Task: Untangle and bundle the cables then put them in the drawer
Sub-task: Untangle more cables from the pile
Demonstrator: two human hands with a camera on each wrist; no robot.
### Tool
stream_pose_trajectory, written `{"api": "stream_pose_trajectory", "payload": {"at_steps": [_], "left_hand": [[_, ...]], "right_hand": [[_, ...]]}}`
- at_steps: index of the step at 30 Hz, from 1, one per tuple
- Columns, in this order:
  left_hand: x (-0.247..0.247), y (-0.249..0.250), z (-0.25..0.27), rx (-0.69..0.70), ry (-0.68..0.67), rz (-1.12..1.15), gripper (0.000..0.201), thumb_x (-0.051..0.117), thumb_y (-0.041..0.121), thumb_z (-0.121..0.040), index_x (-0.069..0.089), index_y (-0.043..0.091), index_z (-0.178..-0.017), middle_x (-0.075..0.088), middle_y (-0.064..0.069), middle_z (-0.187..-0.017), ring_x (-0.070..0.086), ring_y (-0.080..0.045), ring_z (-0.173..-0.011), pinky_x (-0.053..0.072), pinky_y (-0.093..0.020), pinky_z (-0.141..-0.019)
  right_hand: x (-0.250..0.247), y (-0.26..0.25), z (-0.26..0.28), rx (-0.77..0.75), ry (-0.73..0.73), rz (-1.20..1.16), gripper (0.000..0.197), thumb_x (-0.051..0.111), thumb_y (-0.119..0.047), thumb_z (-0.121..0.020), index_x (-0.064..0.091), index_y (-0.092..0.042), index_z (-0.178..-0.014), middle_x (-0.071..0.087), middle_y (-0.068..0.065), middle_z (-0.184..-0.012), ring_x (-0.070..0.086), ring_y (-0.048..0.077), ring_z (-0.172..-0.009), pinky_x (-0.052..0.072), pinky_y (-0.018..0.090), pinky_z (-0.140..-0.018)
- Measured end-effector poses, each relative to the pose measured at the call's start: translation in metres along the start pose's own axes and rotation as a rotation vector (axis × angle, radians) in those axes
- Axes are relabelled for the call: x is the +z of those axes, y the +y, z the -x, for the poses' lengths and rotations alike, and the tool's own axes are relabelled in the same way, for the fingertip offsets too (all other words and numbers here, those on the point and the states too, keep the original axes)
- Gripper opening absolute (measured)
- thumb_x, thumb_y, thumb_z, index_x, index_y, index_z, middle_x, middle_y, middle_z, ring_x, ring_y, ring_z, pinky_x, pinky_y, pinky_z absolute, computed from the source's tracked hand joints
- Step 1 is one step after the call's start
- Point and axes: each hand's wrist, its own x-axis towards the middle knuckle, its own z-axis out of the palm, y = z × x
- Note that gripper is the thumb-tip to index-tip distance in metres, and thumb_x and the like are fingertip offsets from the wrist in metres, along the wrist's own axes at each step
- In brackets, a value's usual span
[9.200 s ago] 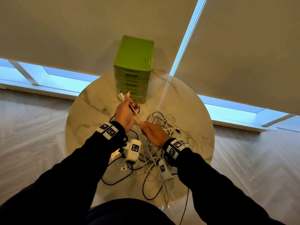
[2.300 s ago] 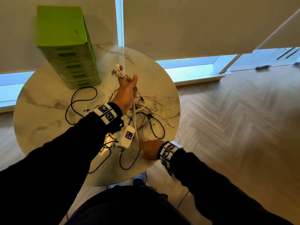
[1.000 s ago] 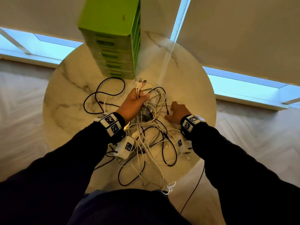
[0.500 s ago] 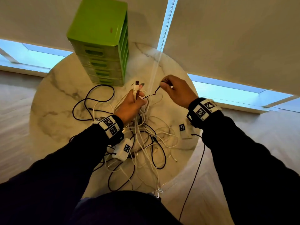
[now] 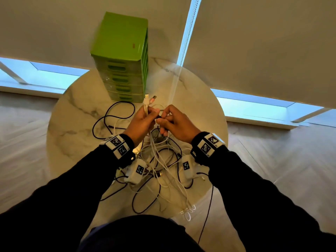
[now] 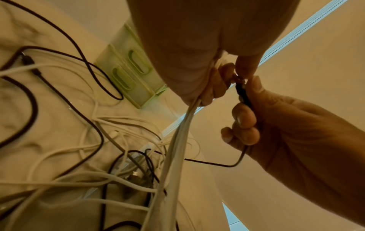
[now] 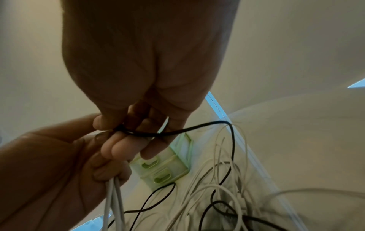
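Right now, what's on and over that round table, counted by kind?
Green drawer unit: 1
Hands: 2 (left hand gripping white cables, right hand pinching a black cable)
Plugs sticking up from the left hand: 2
Cable tangle, white and black: too knotted to count
Total counted: 5

L hand [image 6: 197,51] grips white cables [image 6: 177,140]; R hand [image 6: 286,125] pinches black cable [image 6: 244,96] beside it.
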Motion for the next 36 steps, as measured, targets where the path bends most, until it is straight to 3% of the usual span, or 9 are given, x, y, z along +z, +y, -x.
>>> {"api": "stream_pose_trajectory", "payload": {"at_steps": [5, 7, 10, 16, 19, 25, 28, 34, 36], "left_hand": [[-0.011, 0.001, 0.015, 0.058, -0.101, -0.098, 0.027, 0.045, 0.032, -0.107, 0.056, 0.006, -0.108, 0.056, -0.003, -0.062, 0.047, -0.012, -0.051, 0.037, -0.023, -0.054], [-0.017, 0.0, 0.016, 0.049, -0.013, -0.093, 0.029, 0.046, 0.034, -0.106, 0.05, 0.017, -0.13, 0.047, 0.009, -0.061, 0.038, -0.007, -0.051, 0.033, -0.024, -0.053], [-0.027, 0.005, 0.012, 0.014, 0.122, 0.047, 0.03, 0.044, 0.026, -0.108, 0.041, 0.038, -0.135, 0.032, 0.008, -0.065, 0.028, -0.006, -0.054, 0.026, -0.023, -0.055], [-0.029, 0.016, 0.02, -0.04, 0.113, 0.287, 0.012, 0.06, 0.033, -0.099, 0.052, 0.033, -0.108, 0.034, 0.009, -0.069, 0.027, -0.005, -0.057, 0.025, -0.022, -0.058], [-0.025, 0.01, 0.027, -0.049, 0.087, 0.258, 0.032, 0.067, 0.041, -0.085, 0.049, 0.031, -0.11, 0.037, 0.011, -0.073, 0.028, -0.005, -0.058, 0.025, -0.023, -0.058], [-0.02, 0.004, 0.039, -0.033, 0.076, 0.086, 0.018, 0.049, 0.042, -0.103, 0.047, 0.025, -0.11, 0.037, 0.012, -0.069, 0.032, -0.005, -0.056, 0.029, -0.026, -0.06], [-0.025, 0.002, 0.04, -0.051, 0.103, -0.022, 0.037, 0.04, 0.048, -0.105, 0.05, 0.016, -0.121, 0.044, 0.011, -0.068, 0.041, -0.003, -0.056, 0.035, -0.025, -0.061], [-0.029, 0.006, 0.051, -0.038, 0.082, -0.024, 0.027, 0.035, 0.036, -0.109, 0.05, 0.019, -0.094, 0.044, 0.004, -0.077, 0.042, -0.008, -0.063, 0.04, -0.023, -0.06], [-0.029, 0.008, 0.049, -0.064, 0.091, 0.078, 0.03, 0.034, 0.034, -0.109, 0.045, 0.019, -0.084, 0.043, 0.005, -0.071, 0.036, -0.01, -0.062, 0.033, -0.026, -0.058]], "right_hand": [[0.022, -0.006, 0.005, -0.024, 0.007, -0.019, 0.017, 0.057, -0.02, -0.102, 0.046, -0.007, -0.101, 0.072, 0.014, -0.077, 0.064, 0.019, -0.062, 0.053, 0.031, -0.064], [0.027, -0.001, 0.011, -0.016, 0.003, 0.026, 0.015, 0.051, -0.026, -0.104, 0.05, -0.013, -0.098, 0.072, 0.01, -0.08, 0.066, 0.021, -0.069, 0.054, 0.035, -0.072], [0.033, 0.01, 0.023, -0.012, -0.026, 0.25, 0.021, 0.043, -0.029, -0.108, 0.053, -0.018, -0.094, 0.065, 0.008, -0.082, 0.06, 0.023, -0.074, 0.046, 0.031, -0.072], [0.045, 0.007, 0.035, 0.017, 0.218, 0.213, 0.022, 0.042, -0.032, -0.107, 0.055, -0.017, -0.099, 0.059, 0.003, -0.078, 0.046, 0.011, -0.065, 0.039, 0.026, -0.063], [0.051, -0.009, 0.028, -0.018, 0.307, 0.201, 0.022, 0.042, -0.035, -0.107, 0.054, -0.021, -0.095, 0.053, -0.008, -0.068, 0.044, 0.004, -0.057, 0.038, 0.022, -0.059], [0.074, -0.017, 0.024, -0.015, 0.277, 0.263, 0.022, 0.041, -0.03, -0.107, 0.055, -0.015, -0.099, 0.059, -0.002, -0.076, 0.052, 0.016, -0.066, 0.042, 0.032, -0.064], [0.087, -0.019, 0.028, -0.013, 0.261, 0.264, 0.024, 0.041, -0.028, -0.108, 0.057, -0.012, -0.102, 0.061, 0.001, -0.083, 0.053, 0.017, -0.072, 0.042, 0.032, -0.067], [0.104, -0.018, 0.037, -0.033, 0.214, 0.292, 0.024, 0.039, -0.024, -0.108, 0.058, -0.011, -0.107, 0.062, -0.002, -0.089, 0.056, 0.015, -0.078, 0.038, 0.022, -0.066], [0.107, -0.013, 0.04, -0.048, 0.183, 0.298, 0.022, 0.037, -0.028, -0.109, 0.054, -0.018, -0.098, 0.058, -0.002, -0.082, 0.054, 0.017, -0.073, 0.041, 0.029, -0.068]]}}
